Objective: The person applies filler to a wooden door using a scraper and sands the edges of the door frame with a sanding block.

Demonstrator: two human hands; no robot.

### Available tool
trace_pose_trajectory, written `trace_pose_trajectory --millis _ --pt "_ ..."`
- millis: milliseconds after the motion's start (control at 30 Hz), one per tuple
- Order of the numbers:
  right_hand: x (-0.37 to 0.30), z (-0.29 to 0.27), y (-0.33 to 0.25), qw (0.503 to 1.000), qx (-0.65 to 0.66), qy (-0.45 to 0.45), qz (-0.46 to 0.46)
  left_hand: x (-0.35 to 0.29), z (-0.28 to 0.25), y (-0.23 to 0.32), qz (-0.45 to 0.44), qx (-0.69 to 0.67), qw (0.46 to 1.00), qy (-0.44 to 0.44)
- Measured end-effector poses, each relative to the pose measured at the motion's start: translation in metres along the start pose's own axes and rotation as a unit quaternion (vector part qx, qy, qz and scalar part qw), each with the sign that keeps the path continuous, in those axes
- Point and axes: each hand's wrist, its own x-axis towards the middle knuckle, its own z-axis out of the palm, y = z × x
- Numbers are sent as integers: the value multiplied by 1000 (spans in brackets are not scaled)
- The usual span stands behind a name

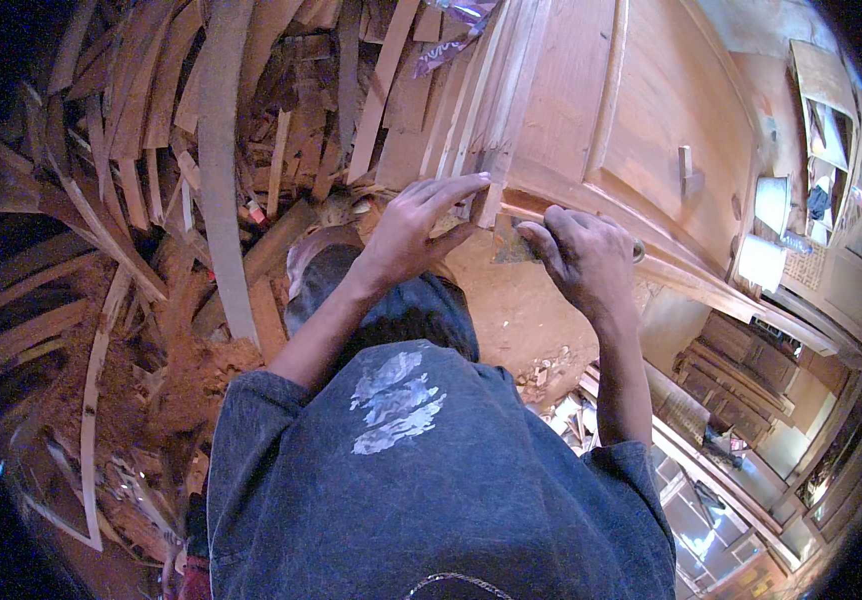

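My left hand (419, 228) reaches to the near corner of a wooden panelled door (561, 110). Its fingers are stretched out, the thumb stands apart, and the fingertips meet the wood at the corner. My right hand (589, 260) is closed just below the door's near edge (551, 207). It grips a hand tool whose flat greyish blade (516, 246) shows by the thumb. A rounded end (639, 250) sticks out at the other side of the hand; the rest of the tool is hidden by my fingers.
Long wooden boards (221, 150) and offcuts lean and lie in a heap at the left, with brown sawdust (221, 370) among them. A small wooden block (686, 170) stands on the door. Stacked wooden pieces (736, 375) and window frames (701, 515) are at the right.
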Motion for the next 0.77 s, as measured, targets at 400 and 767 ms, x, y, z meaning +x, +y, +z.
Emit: trace_pose_trajectory --millis 400,767 --pt "-21 -9 36 993 2 -43 106 0 0 -6 13 4 1000 2" --pt "-13 -9 6 978 8 -88 189 -1 1 -10 12 8 1000 -9"
